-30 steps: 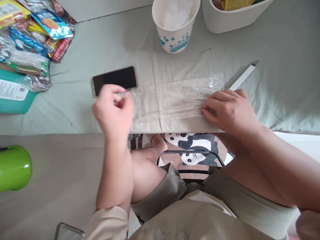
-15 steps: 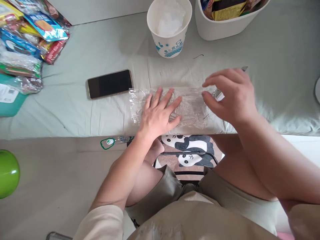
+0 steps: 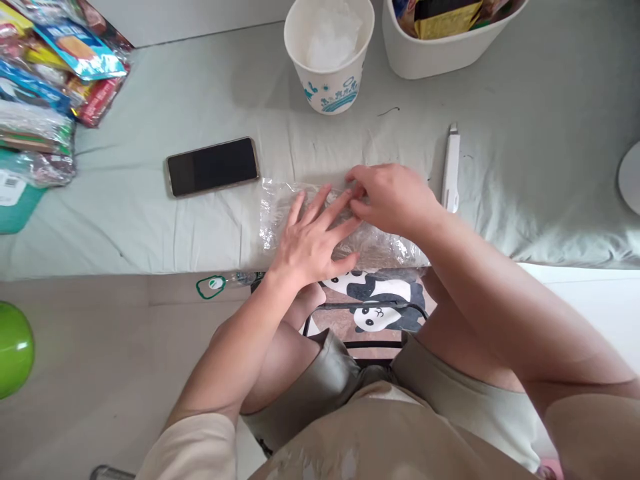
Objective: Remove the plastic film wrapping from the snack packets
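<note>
A clear, crinkled plastic wrapper (image 3: pixel 273 217) lies flat along the front edge of the green-grey covered surface. My left hand (image 3: pixel 310 240) presses down on it with fingers spread. Over the wrapper's upper part, my right hand (image 3: pixel 395 200) is bent, its fingertips drawn together right by the left index and middle fingertips. What sits between those right fingertips is hidden. A white utility knife (image 3: pixel 451 170) rests to the right of my right hand, apart from it.
A phone (image 3: pixel 213 167) lies left of the wrapper. Behind stand a paper cup (image 3: pixel 333 90) with crumpled white material inside and a white bin (image 3: pixel 440 57) of packets. Snack packets (image 3: pixel 75 50) pile up at far left. A panda-print item (image 3: pixel 380 293) is below the edge.
My right hand has moved left, from above the wrapper's right end to beside my left fingertips, uncovering the utility knife. My left hand stays spread on the wrapper.
</note>
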Demonstrator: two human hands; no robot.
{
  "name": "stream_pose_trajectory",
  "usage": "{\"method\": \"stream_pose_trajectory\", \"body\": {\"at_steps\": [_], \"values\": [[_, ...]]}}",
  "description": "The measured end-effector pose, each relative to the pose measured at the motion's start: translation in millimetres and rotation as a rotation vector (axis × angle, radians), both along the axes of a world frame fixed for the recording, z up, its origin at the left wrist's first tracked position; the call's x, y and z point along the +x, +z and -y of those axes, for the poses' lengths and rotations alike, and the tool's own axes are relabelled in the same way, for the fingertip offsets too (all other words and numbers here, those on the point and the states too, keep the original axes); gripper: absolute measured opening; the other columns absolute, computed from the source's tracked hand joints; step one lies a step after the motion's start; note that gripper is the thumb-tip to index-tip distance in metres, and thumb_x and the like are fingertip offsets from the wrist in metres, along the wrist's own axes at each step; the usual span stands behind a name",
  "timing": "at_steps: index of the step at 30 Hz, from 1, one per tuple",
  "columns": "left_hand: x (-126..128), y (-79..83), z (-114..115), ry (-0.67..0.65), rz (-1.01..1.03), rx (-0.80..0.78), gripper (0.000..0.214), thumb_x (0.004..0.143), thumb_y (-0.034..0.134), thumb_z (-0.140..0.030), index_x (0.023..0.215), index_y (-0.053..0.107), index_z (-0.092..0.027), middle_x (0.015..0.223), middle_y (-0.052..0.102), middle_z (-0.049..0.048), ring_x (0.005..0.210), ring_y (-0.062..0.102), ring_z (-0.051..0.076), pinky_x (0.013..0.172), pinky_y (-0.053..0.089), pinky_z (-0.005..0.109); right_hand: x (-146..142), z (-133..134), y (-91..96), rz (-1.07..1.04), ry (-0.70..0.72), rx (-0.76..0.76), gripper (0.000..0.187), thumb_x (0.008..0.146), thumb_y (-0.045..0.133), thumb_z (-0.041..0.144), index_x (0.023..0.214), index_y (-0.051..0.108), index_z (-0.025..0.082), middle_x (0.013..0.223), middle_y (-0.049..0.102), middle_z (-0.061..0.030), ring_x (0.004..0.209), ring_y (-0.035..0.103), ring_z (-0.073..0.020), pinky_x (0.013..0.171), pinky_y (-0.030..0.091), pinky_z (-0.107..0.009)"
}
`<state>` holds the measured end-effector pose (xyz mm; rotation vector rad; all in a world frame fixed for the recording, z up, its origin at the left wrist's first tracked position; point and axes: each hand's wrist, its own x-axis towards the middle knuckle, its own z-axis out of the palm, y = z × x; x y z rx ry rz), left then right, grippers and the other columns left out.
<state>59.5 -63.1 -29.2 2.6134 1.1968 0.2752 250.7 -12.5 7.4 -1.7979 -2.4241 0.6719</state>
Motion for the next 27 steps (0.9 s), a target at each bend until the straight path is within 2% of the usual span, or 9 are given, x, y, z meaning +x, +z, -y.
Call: {"method": "stream_pose_trajectory", "body": {"at_steps": [6, 10, 13, 16, 19, 21, 23, 25, 27], "values": [[-11, -10.6, 1, -0.023, 0.229, 0.321, 0.049, 0.089, 0.058, -0.053, 0.13, 0.067, -0.027, 0.149, 0.063, 0.0092, 0.142, 0.055, 0.036, 0.124, 0.034, 0.058, 1, 2, 8.5, -0.169, -0.059, -0.126, 0.034, 0.083, 0.053, 0.012, 0.111, 0.072, 0.015, 0.086, 0.073, -0.0065, 0.08, 0.063, -0.0214, 0.068, 0.039, -0.032], [-21, -7.1, -4, 0.112, 0.483, 0.511, 0.046, 0.088, 0.055, -0.058, 0.121, 0.066, -0.028, 0.127, 0.065, 0.0096, 0.127, 0.06, 0.034, 0.114, 0.043, 0.055, 14, 4, 12.3, -0.442, -0.166, -0.199, 0.007, 0.077, 0.057, 0.013, 0.078, 0.061, 0.018, 0.075, 0.063, -0.0022, 0.068, 0.052, -0.014, 0.065, 0.039, -0.029], [-28, -7.8, -7, 0.27, 0.686, 0.55, 0.044, 0.087, 0.058, -0.058, 0.118, 0.065, -0.028, 0.121, 0.055, 0.01, 0.119, 0.056, 0.032, 0.108, 0.046, 0.054, 20, 8, 10.1, -0.754, -0.288, -0.345, 0.008, 0.078, 0.059, 0.019, 0.073, 0.053, 0.02, 0.071, 0.061, -0.0018, 0.063, 0.053, -0.0127, 0.059, 0.039, -0.028], [-30, -16.2, -5, 0.497, 0.928, 0.385, 0.055, 0.084, 0.064, -0.065, 0.128, 0.056, -0.034, 0.124, 0.051, 0.0078, 0.119, 0.054, 0.029, 0.106, 0.047, 0.051, 22, 14, 4.0, -1.111, -0.433, -0.429, 0.018, 0.08, 0.065, 0.029, 0.079, 0.048, 0.023, 0.068, 0.06, 0.0003, 0.057, 0.055, -0.0113, 0.054, 0.042, -0.027], [-25, -24.9, 1, 0.591, 1.113, -0.006, 0.063, 0.087, 0.065, -0.069, 0.139, 0.041, -0.043, 0.13, 0.057, 0.006, 0.122, 0.062, 0.026, 0.105, 0.051, 0.048, 20, 18, -3.1, -1.27, -0.547, -0.325, 0.025, 0.083, 0.069, 0.035, 0.098, 0.051, 0.027, 0.075, 0.063, 0.0026, 0.06, 0.06, -0.0113, 0.056, 0.048, -0.027], [-19, -25.9, 3, 0.55, 1.141, -0.264, 0.062, 0.095, 0.059, -0.065, 0.147, 0.033, -0.044, 0.129, 0.065, 0.007, 0.121, 0.068, 0.026, 0.103, 0.055, 0.048, 19, 20, -8.1, -1.283, -0.6, -0.228, 0.037, 0.087, 0.067, 0.037, 0.119, 0.051, 0.031, 0.085, 0.069, 0.0022, 0.066, 0.066, -0.0128, 0.06, 0.053, -0.028], [-13, -22.2, 3, 0.446, 1.151, -0.424, 0.063, 0.101, 0.052, -0.062, 0.153, 0.023, -0.044, 0.121, 0.073, 0.0075, 0.111, 0.075, 0.025, 0.094, 0.06, 0.046, 19, 22, -13.4, -1.277, -0.605, -0.156, 0.05, 0.091, 0.066, 0.041, 0.135, 0.045, 0.036, 0.097, 0.074, 0.0006, 0.071, 0.07, -0.0142, 0.063, 0.056, -0.03], [-8, -14.9, 0, 0.349, 1.161, -0.467, 0.07, 0.101, 0.054, -0.06, 0.157, 0.016, -0.044, 0.108, 0.078, 0.0052, 0.094, 0.08, 0.023, 0.082, 0.064, 0.041, 19, 24, -18.1, -1.269, -0.553, -0.106, 0.057, 0.093, 0.066, 0.046, 0.144, 0.04, 0.04, 0.106, 0.077, -0.0005, 0.072, 0.072, -0.0146, 0.065, 0.059, -0.032], [-4, -5.5, -3, 0.312, 1.156, -0.431, 0.07, 0.1, 0.061, -0.055, 0.157, 0.022, -0.041, 0.099, 0.08, 0.0021, 0.081, 0.081, 0.02, 0.074, 0.066, 0.034, 19, 28, -20.8, -1.258, -0.482, -0.057, 0.06, 0.094, 0.066, 0.05, 0.147, 0.039, 0.042, 0.111, 0.077, -0.0006, 0.072, 0.073, -0.0144, 0.067, 0.062, -0.033]]}}
